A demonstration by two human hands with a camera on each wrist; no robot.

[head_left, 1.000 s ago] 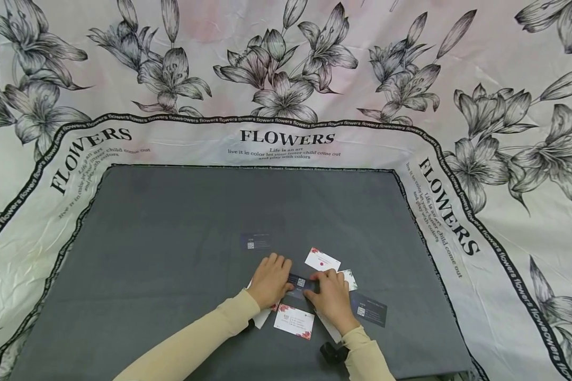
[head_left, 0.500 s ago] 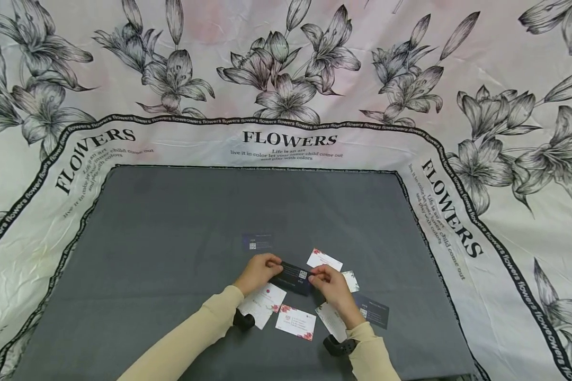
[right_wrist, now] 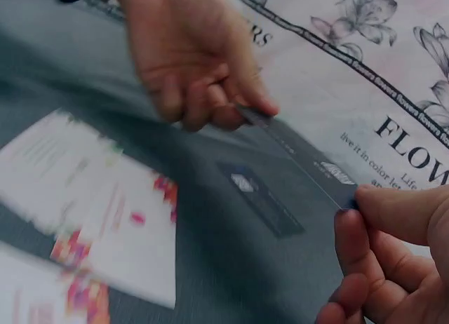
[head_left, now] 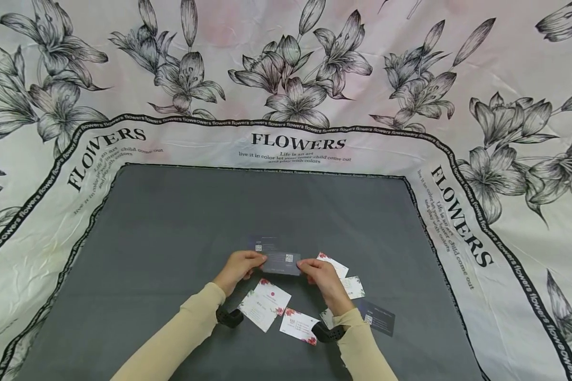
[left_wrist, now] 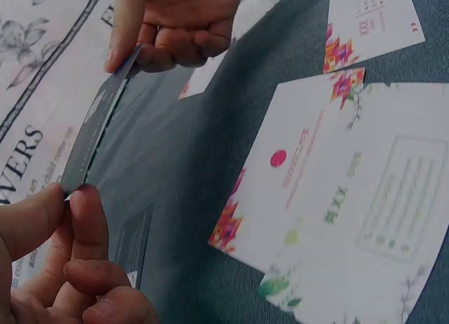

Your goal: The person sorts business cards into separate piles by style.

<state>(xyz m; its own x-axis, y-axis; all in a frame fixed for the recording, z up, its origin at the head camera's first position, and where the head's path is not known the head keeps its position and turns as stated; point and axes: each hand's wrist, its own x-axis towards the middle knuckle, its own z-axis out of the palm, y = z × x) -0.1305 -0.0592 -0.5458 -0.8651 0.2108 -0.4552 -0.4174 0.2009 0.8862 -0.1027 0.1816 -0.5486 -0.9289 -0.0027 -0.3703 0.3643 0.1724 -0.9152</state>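
A dark business card with a small QR code is stretched between my two hands, raised off the cloth. My left hand pinches its left end between thumb and index finger. At the opposite end, my right hand pinches it the same way. In the left wrist view the held card appears nearly edge-on. Another dark card lies on the cloth just behind, partly covered by the held one. Nearer me, a white card with green leaves overlaps a white card with red flowers.
A red-cornered white card lies in front, its right end near my right wristband. Right of my right hand are a white card, a leaf-patterned card and a dark card. Grey cloth has a floral border.
Both hands have lifted the dark business card from the group and carried it slightly left and away from me. The white cards at the left are now uncovered.
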